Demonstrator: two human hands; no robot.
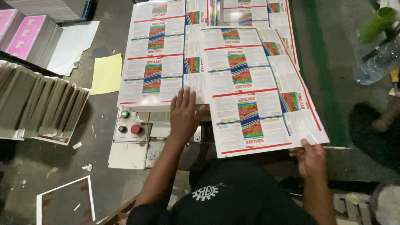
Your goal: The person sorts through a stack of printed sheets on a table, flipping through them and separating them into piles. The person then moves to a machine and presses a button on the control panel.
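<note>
Right now the left hand [183,114] lies flat, fingers close together, on the near edge of a stack of printed sheets [156,58] on the machine table. Meanwhile the right hand [311,157] pinches the near corner of the top sheet [254,91] (skewed across the stack). A control box [130,127] with green and red buttons sits just left of the left hand.

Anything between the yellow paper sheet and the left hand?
Yes: in the head view, the lower-left part of the white printed label sheets lies between the yellow paper sheet and the left hand.
</note>
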